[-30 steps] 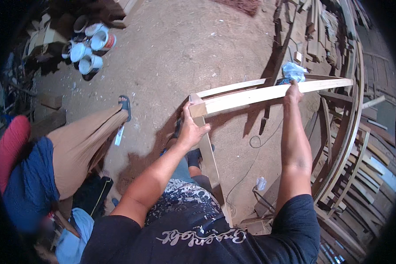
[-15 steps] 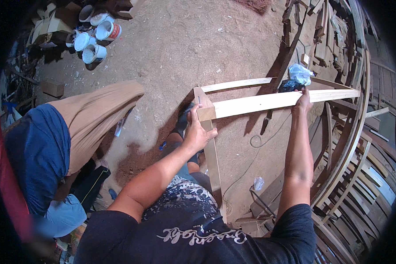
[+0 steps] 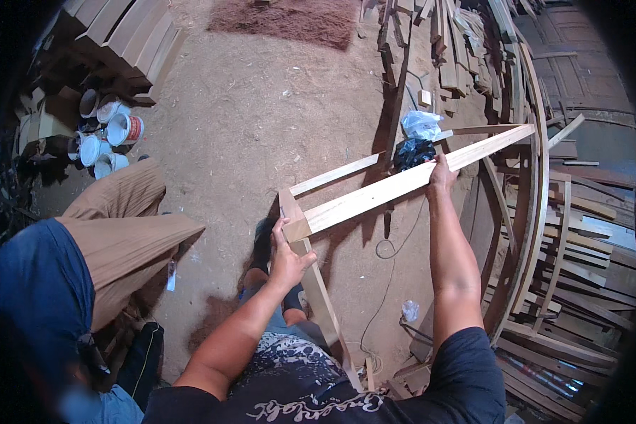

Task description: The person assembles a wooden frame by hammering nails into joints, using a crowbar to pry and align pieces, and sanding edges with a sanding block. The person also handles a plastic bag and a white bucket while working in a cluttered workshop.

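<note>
Wooden frame (image 3: 374,198), broad floor (image 3: 240,106) beyond edge

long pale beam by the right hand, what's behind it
Beyond the beam show a black bag, a pale bag and a slimmer slat. Whatever lies directly beneath the beam is covered; whether the black bag continues there can't be seen.

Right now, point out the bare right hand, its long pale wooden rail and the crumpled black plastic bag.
Bare right hand (image 3: 442,178), head view: back of the hand.
Long pale wooden rail (image 3: 390,190), head view: middle of its face.
Crumpled black plastic bag (image 3: 413,152), head view: bunched middle.
</note>
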A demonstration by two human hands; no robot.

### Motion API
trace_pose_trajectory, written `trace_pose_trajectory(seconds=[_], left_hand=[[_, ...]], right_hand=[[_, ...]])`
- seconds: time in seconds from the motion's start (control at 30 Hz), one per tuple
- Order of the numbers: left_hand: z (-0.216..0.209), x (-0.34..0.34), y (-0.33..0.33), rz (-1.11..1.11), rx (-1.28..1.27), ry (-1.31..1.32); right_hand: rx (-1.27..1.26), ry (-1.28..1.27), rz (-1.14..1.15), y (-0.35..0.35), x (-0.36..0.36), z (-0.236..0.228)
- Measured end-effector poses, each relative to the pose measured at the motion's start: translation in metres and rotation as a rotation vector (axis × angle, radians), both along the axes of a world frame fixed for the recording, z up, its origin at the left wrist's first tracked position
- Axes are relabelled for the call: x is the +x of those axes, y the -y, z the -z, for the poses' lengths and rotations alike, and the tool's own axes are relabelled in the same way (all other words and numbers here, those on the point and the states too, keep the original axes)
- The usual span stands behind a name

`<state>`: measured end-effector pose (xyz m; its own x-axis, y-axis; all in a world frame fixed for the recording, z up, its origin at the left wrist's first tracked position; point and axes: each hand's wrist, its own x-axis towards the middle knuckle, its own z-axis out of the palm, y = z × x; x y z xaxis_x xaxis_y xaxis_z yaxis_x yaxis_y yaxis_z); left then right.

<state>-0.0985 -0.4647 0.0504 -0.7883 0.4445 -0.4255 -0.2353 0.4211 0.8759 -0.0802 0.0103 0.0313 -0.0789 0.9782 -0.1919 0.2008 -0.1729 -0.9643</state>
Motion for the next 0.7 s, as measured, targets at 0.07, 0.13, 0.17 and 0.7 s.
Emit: trace_pose_trajectory(seconds=[0.07, 0.13, 0.17, 0.7], left_hand=[[-0.003, 0.005, 0.0, -0.027, -0.003, 0.063], [-0.011, 0.01, 0.001, -0.03, 0.005, 0.104], [-0.015, 0.013, 0.001, -0.029, 0.022, 0.108], [-0.01, 0.008, -0.005, -0.121, -0.109, -0.067]], right_hand=[[-0.038, 0.024, -0.018, -0.002, 0.0, -0.004], [-0.013, 0.006, -0.069, -0.001, -0.003, -0.006], [-0.018, 0.019, -0.099, -0.007, -0.01, 0.001], [-0.006, 0.085, -0.141, -0.002, -0.018, 0.034]])
